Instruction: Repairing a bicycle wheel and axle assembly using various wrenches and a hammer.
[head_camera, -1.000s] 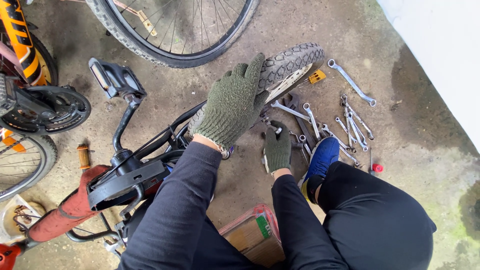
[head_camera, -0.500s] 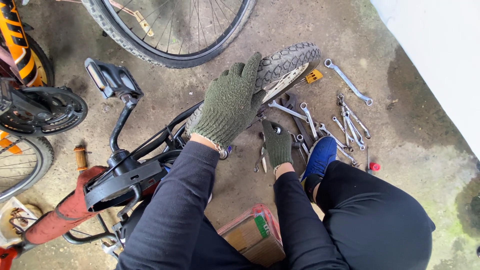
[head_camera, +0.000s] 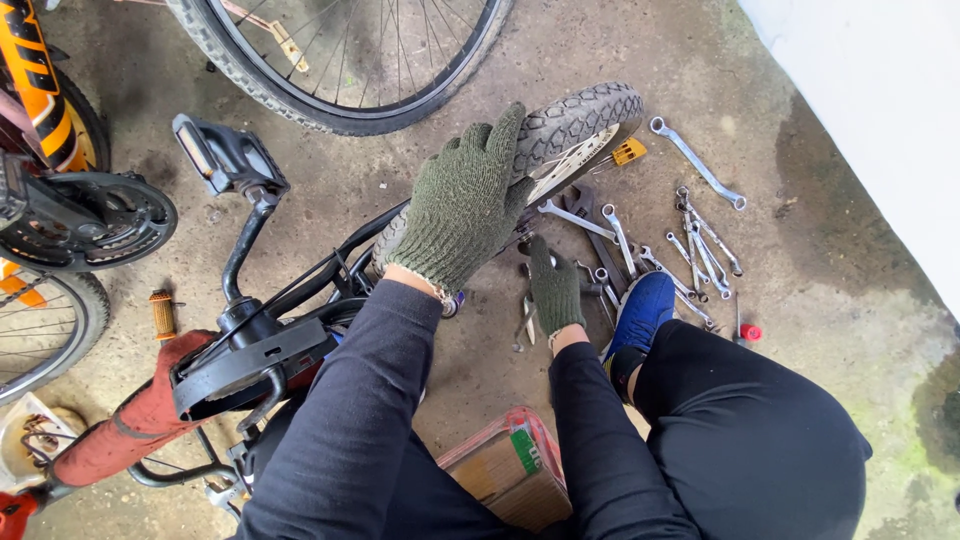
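Observation:
A small red bicycle (head_camera: 140, 420) lies upside down in front of me, its black pedal (head_camera: 225, 155) sticking up. My left hand (head_camera: 465, 205), in a green knit glove, rests flat with fingers spread on its knobby small tyre (head_camera: 585, 115). Lower down, my gloved right hand (head_camera: 555, 290) reaches to the concrete floor among loose spanners (head_camera: 620, 235) and other tools. Its fingertips touch the tools, but whether they grip one is hidden.
More spanners (head_camera: 700, 165) and a red-capped small item (head_camera: 750, 332) lie to the right near a white wall (head_camera: 880, 110). A large bicycle wheel (head_camera: 340, 70) stands ahead, an orange bicycle with chainring (head_camera: 95, 220) at left. A box (head_camera: 510, 470) sits by my knees, my blue shoe (head_camera: 640, 310) beside the tools.
Almost nothing: my left hand stays on the tyre, and my right hand stays low among the tools, shifted only slightly.

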